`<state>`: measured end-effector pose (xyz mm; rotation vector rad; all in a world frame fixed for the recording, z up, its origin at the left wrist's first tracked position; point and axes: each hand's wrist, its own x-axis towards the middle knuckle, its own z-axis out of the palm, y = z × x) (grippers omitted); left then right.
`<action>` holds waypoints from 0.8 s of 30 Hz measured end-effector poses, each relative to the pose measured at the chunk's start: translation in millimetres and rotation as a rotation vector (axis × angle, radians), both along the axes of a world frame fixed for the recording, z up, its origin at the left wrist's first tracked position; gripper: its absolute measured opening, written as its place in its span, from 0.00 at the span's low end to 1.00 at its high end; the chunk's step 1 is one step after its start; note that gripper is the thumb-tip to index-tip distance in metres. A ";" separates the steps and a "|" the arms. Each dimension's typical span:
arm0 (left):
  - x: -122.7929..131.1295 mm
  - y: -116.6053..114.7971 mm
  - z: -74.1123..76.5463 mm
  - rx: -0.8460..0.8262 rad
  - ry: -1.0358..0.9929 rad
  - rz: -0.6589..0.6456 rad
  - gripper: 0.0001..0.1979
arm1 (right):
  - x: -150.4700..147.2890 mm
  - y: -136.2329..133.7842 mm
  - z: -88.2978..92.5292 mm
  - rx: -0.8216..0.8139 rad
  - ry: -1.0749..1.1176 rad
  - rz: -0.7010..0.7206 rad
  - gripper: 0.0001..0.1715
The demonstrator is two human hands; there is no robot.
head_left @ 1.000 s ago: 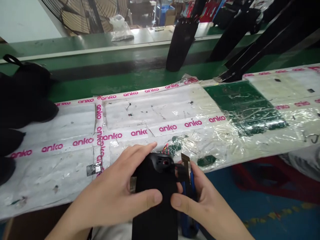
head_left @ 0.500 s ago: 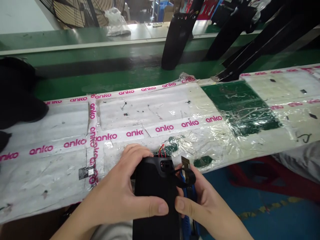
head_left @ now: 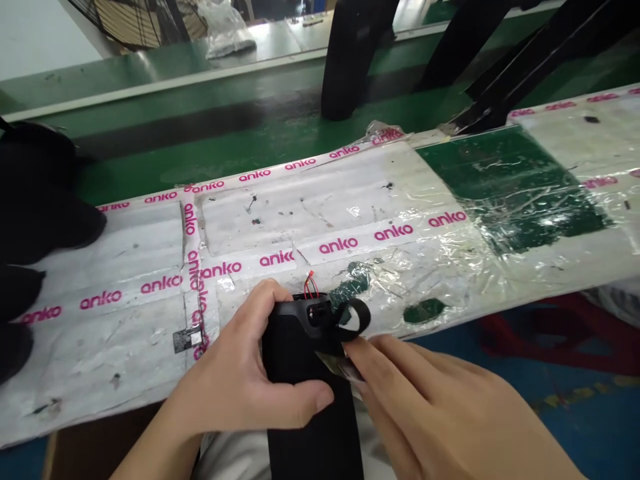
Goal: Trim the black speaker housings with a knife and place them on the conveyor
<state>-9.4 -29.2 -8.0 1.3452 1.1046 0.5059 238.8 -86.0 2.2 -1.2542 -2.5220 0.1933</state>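
Observation:
My left hand (head_left: 245, 373) grips a long black case-like part (head_left: 290, 353) around its upper left side, with the thumb lying across its front. A short red-and-black wire pair with a small red connector (head_left: 311, 275) sticks up from its top end. A black strap loop (head_left: 361, 319) stands out at its upper right. My right hand (head_left: 420, 400) is closed on a utility knife, whose metal blade (head_left: 336, 365) lies against or just over the front of the black part, below the loop. The knife's handle is hidden by my fingers.
A bench covered in white sheet and printed tape (head_left: 340, 245) runs across in front of me. Dark objects (head_left: 50, 193) stand at its left end. Behind it, a green surface (head_left: 240, 140) carries tall black parts (head_left: 350, 60). A clear plastic bag (head_left: 227, 30) lies farther back.
My right hand has turned over and brought the knife blade from beside the black part onto its front. The left hand keeps its grip. The view has shifted slightly.

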 end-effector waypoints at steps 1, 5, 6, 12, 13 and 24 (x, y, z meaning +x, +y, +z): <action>0.8 0.7 -0.1 0.023 0.001 0.001 0.26 | -1.9 5.0 -0.2 0.040 -0.055 0.008 0.22; 2.3 3.1 -1.2 0.134 -0.001 -0.022 0.26 | -2.0 14.1 1.0 0.048 -0.141 0.037 0.29; 2.1 3.9 -1.5 0.149 0.001 -0.030 0.26 | -0.9 14.5 1.4 0.036 -0.150 0.046 0.31; -1.0 7.7 -5.2 0.150 -0.004 -0.062 0.25 | 5.8 16.2 -2.7 -0.018 -0.155 0.063 0.34; -1.5 8.1 -5.9 0.149 -0.008 -0.066 0.26 | 6.6 17.0 -3.9 -0.018 -0.153 0.067 0.34; -0.3 10.7 -8.7 0.180 -0.045 -0.088 0.37 | 9.8 19.3 -5.4 -0.012 -0.186 0.058 0.25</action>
